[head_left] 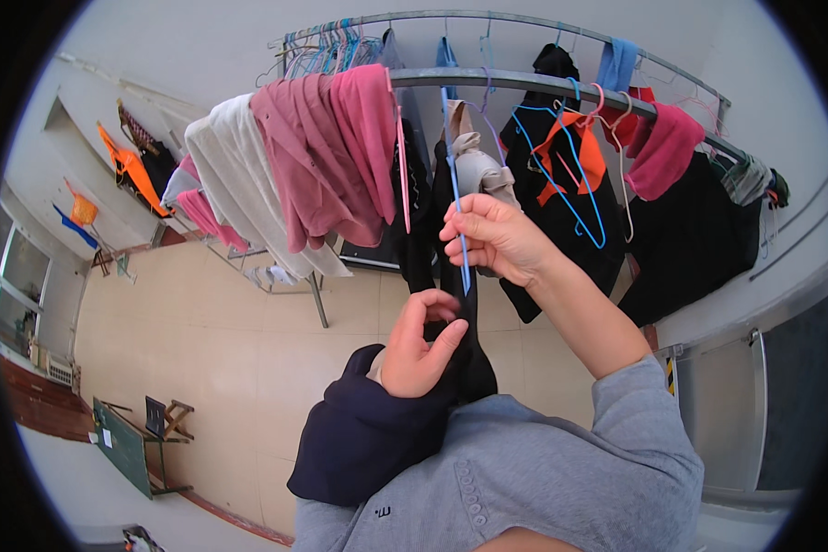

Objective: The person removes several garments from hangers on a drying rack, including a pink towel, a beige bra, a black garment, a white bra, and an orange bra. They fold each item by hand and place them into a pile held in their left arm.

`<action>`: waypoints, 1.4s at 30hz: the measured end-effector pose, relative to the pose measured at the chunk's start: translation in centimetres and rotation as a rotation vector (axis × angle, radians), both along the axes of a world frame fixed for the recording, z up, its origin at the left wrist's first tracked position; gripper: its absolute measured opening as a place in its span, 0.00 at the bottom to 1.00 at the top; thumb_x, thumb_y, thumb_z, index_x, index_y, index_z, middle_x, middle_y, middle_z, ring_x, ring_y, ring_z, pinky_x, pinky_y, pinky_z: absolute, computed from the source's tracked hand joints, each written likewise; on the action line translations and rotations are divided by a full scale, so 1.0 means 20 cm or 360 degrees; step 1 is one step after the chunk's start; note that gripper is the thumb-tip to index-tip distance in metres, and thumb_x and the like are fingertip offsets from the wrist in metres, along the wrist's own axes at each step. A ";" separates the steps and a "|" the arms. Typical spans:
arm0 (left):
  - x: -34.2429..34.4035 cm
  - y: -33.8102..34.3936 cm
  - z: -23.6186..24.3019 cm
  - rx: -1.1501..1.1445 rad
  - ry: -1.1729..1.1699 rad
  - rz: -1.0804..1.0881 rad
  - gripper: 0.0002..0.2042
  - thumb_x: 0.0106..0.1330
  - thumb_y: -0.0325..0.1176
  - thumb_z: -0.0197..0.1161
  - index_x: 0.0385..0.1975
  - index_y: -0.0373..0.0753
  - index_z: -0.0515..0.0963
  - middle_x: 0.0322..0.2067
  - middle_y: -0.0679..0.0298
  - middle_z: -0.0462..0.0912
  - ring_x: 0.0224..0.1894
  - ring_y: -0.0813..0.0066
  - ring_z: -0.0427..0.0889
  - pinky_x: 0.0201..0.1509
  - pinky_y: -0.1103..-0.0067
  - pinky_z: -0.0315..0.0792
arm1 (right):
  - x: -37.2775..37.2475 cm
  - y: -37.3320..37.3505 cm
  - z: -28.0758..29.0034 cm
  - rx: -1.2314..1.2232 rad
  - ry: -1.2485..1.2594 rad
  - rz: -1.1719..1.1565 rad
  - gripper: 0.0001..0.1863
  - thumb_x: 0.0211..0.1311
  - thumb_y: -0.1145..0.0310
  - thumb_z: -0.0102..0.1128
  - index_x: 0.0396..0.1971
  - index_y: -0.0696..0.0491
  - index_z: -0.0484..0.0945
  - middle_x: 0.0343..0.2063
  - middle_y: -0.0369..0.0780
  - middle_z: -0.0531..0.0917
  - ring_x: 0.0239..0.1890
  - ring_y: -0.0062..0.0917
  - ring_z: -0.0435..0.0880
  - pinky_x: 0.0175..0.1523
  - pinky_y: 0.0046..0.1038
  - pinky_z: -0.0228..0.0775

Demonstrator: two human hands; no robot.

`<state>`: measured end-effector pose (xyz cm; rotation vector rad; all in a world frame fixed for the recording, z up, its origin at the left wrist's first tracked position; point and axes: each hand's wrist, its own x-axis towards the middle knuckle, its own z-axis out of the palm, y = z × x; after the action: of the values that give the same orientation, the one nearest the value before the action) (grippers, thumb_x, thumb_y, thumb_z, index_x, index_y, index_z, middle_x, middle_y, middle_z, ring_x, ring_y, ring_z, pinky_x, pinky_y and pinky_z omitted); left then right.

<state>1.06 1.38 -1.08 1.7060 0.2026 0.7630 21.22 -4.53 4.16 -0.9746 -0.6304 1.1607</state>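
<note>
My right hand (497, 239) is closed round a light-blue hanger (465, 281) that dangles upright from the front rail (524, 81). Just below it, my left hand (419, 350) has thumb and forefinger apart, its other fingers partly hidden beside a long black garment (474, 363). Navy cloth (359, 442) covers or drapes over my left forearm. A beige bundled garment (478, 166) hangs behind the blue hanger. To its left are pink (368, 138) and white (230, 175) clothes over the rail, to its right bright blue hangers (598, 230) and black clothing (672, 248).
A second rail (432, 18) runs behind, carrying many hangers. More clothes (133, 179) hang at the far left near a window (14, 276). A green folding table (124, 451) and small chair (170, 419) stand lower left on tiled floor. A door (722, 405) is at the right.
</note>
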 end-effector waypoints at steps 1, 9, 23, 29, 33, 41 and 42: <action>0.00 0.01 0.01 0.0190 -0.0013 -0.0032 0.10 0.66 0.29 0.64 0.43 0.33 0.74 0.37 0.58 0.80 0.41 0.68 0.79 0.47 0.77 0.72 | -0.03 -0.01 -0.01 0.0018 0.0018 -0.0009 0.08 0.70 0.67 0.58 0.42 0.54 0.75 0.35 0.38 0.84 0.34 0.21 0.88 0.39 0.23 0.84; -0.17 0.00 0.02 0.0053 0.0086 -0.0227 0.08 0.69 0.28 0.59 0.44 0.33 0.76 0.44 0.58 0.80 0.47 0.68 0.79 0.54 0.77 0.71 | -0.24 -0.17 0.07 -0.0069 -0.0096 -0.0239 0.07 0.71 0.68 0.53 0.42 0.55 0.73 0.25 0.34 0.77 0.20 0.15 0.78 0.28 0.22 0.80; -0.44 -0.08 0.16 -0.0731 -0.0092 -0.1188 0.43 0.66 0.53 0.63 0.71 0.31 0.52 0.69 0.52 0.55 0.67 0.62 0.63 0.67 0.68 0.58 | -0.54 -0.47 0.27 -0.0009 -0.1118 0.1118 0.06 0.67 0.76 0.51 0.42 0.59 0.71 0.23 0.38 0.83 0.23 0.21 0.86 0.25 0.22 0.75; -0.53 -0.06 0.20 -0.0796 -0.0072 -0.1008 0.44 0.67 0.52 0.61 0.72 0.31 0.47 0.71 0.47 0.54 0.71 0.57 0.59 0.70 0.65 0.57 | -0.56 -0.34 0.27 0.0000 -0.0912 0.1340 0.06 0.67 0.73 0.48 0.40 0.58 0.71 0.21 0.38 0.81 0.20 0.21 0.83 0.26 0.22 0.73; -0.58 0.00 0.17 -0.0587 -0.0197 -0.0899 0.31 0.74 0.40 0.51 0.71 0.30 0.52 0.70 0.44 0.56 0.71 0.54 0.60 0.68 0.64 0.61 | -0.38 -0.34 0.27 -0.0185 -0.0460 0.0920 0.08 0.70 0.71 0.49 0.41 0.58 0.74 0.17 0.32 0.73 0.13 0.12 0.70 0.18 0.16 0.59; -0.63 0.07 0.14 -0.0498 -0.0326 -0.0814 0.21 0.75 0.37 0.48 0.58 0.26 0.71 0.44 0.47 0.83 0.49 0.58 0.82 0.57 0.69 0.72 | -0.14 -0.71 0.31 -0.0322 -0.0656 0.0670 0.12 0.69 0.77 0.45 0.45 0.64 0.75 0.12 0.34 0.76 0.11 0.14 0.73 0.17 0.16 0.62; -0.61 0.09 0.14 -0.0491 -0.0340 -0.0834 0.21 0.75 0.37 0.48 0.58 0.26 0.71 0.44 0.47 0.83 0.50 0.58 0.82 0.57 0.69 0.72 | -0.13 -0.73 0.30 -0.0304 -0.0672 0.0688 0.12 0.69 0.77 0.45 0.45 0.65 0.75 0.12 0.35 0.76 0.11 0.15 0.75 0.18 0.16 0.64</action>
<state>-11.15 3.14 1.67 1.2905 -0.2574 0.4839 18.60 -19.18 10.07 -1.3035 -1.1239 1.4235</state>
